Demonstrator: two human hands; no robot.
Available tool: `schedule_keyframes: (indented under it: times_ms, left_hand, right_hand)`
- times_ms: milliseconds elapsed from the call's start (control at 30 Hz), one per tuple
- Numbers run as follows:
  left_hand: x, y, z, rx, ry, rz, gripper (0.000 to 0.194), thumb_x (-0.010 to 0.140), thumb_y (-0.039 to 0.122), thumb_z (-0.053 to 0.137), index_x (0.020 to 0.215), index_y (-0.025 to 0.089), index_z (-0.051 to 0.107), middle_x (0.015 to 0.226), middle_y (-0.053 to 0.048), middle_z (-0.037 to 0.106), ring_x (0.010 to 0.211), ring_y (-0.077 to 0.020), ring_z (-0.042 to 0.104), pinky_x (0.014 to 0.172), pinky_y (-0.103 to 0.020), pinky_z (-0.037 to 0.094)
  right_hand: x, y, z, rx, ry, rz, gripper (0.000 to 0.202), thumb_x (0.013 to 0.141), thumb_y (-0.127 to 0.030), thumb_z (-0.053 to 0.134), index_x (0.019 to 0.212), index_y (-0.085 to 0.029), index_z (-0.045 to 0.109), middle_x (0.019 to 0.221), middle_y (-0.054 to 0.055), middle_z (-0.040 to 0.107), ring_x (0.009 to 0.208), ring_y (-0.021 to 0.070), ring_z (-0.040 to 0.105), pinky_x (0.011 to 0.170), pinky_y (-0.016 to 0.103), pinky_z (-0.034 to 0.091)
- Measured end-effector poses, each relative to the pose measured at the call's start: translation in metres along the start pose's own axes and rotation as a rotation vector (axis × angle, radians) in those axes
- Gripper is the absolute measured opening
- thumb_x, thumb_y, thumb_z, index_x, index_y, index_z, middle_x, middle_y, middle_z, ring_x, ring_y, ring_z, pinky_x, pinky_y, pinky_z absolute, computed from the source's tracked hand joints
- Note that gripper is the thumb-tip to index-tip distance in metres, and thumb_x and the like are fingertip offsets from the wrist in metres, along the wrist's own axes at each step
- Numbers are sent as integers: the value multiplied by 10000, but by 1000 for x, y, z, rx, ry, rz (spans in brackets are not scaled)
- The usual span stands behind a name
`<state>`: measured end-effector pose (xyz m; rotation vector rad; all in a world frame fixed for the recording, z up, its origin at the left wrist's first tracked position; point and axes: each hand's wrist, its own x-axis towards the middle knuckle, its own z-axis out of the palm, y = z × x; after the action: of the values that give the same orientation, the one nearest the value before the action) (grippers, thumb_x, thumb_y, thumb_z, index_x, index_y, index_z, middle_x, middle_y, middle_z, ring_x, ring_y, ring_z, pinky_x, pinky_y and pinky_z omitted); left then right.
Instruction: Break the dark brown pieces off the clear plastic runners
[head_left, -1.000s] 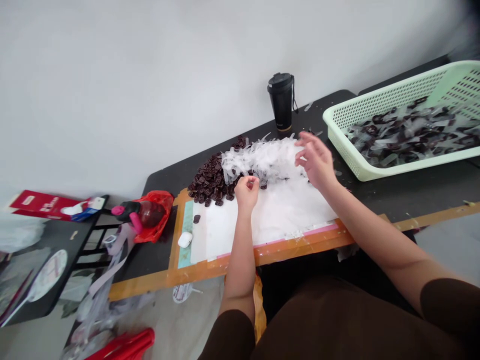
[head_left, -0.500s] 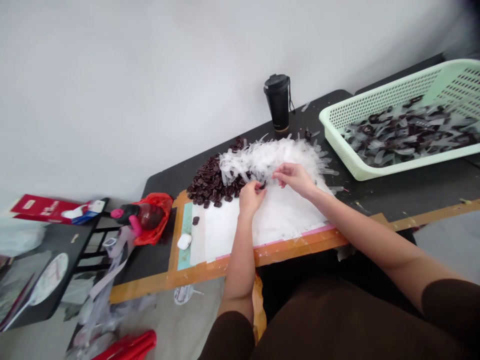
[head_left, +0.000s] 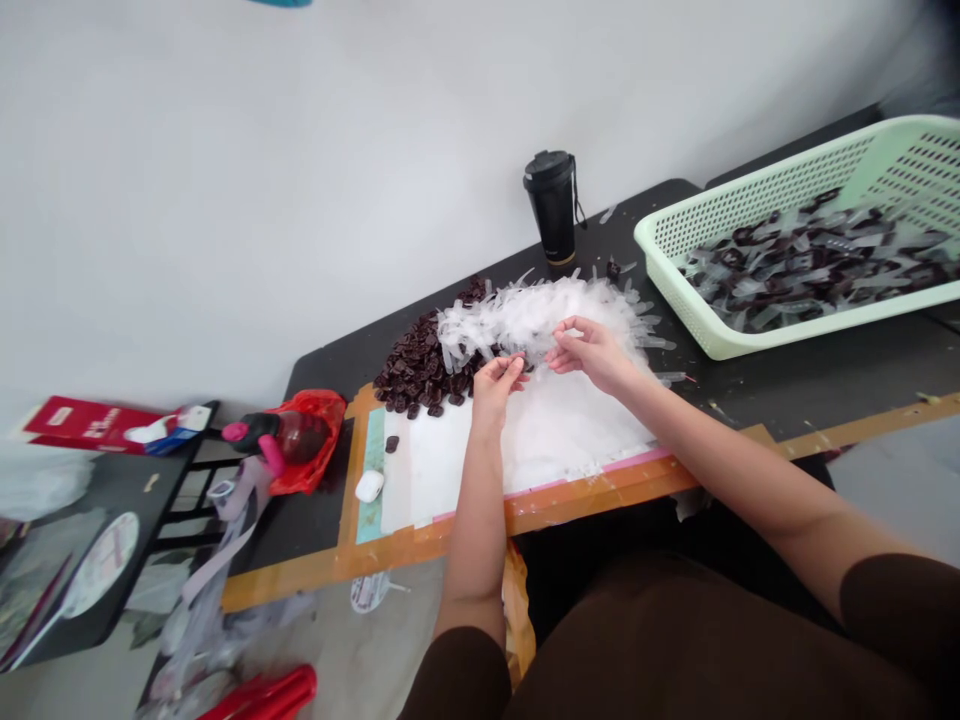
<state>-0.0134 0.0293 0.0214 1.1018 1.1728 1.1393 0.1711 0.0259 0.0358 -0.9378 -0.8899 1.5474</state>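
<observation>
Dozens of small dark-brown pieces sit heaped at the left of the work area, and right up against them, partly over them, a fluffy mound of translucent white strips! And here are the hands, side by side at the near edge of that mound. The left hand has thumb and forefinger drawn together right beside the dark heap; whether anything is pinched there, I cannot tell. The right hand faces it across a narrow gap, fingers bent in toward the thumb, and its grip is too small to read as well.

Beneath them, a white sheet, with one loose dark piece out on its left side and a small white rounded case just beyond the sheet's edge. Brown tape runs along the front of the black tabletop.

Out to the right, a pale green perforated basket, holding a jumble of dark pieces and clear strips! Behind the mound, a lidded black tumbler stands upright with its strap hanging. Far left, a bottle lies in a red plastic bag, and past that, a red box.
</observation>
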Motion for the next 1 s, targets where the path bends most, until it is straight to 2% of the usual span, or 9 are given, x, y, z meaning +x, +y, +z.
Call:
schedule_keyframes:
  times_ms: [67,300,433,500,600,733,900,1000]
  left_hand:
    - [-2,3,1,-127,-49,-64,334,640,381,794,698,153,557,1041,-63,711,578,-63,625,538,-190,465]
    - [-6,7,5,-335,-64,-110,349,609,328,830,738,165,550,872,-29,738,585,-64,645,621,-187,514]
    - [-6,6,6,-424,-87,-112,306,636,304,812,785,153,592,882,-55,746,676,-97,685,680,-198,529]
    - [-7,6,7,-431,-87,-115,284,650,292,800,799,147,607,896,-63,747,706,-111,694,717,-217,534]
    - [-7,5,8,-408,-77,-123,268,662,275,793,809,147,609,905,-58,745,725,-122,699,762,-246,535]
    - [-6,2,10,-402,-82,-119,313,636,279,817,829,155,604,894,-42,741,727,-119,695,765,-249,533]
    - [-4,-1,11,-359,-80,-32,385,614,273,835,917,176,618,917,-25,733,731,-111,688,755,-249,539]
    - [-2,-3,13,-290,-50,42,398,607,282,841,926,178,626,946,-32,726,737,-120,683,776,-284,544]
  right_hand:
    - [0,0,0,6,-9,1,408,713,-480,746,886,-215,489,650,11,695,547,131,670,532,225,554]
    - [-1,-1,0,16,-49,7,421,731,-511,713,915,-243,445,627,-21,677,539,145,666,502,230,539]
    - [-1,0,-1,-5,-45,-13,402,707,-466,752,888,-220,491,732,1,701,410,73,546,404,190,442]
    - [0,0,-2,26,-83,-19,383,701,-430,767,895,-207,525,802,16,706,405,50,504,401,191,414]
    - [1,0,-4,44,-142,-44,363,719,-395,762,952,-193,571,779,11,690,414,33,434,391,182,329]
    - [2,0,-5,-42,-155,-101,366,744,-380,743,1009,-181,588,746,11,687,405,21,298,375,198,172]
    - [4,4,-4,-64,-133,-144,320,739,-385,737,926,-150,625,736,11,635,477,45,406,443,211,292]
    - [3,7,-2,-147,-124,-160,307,795,-438,666,875,-142,651,625,-30,513,476,51,374,437,212,270]
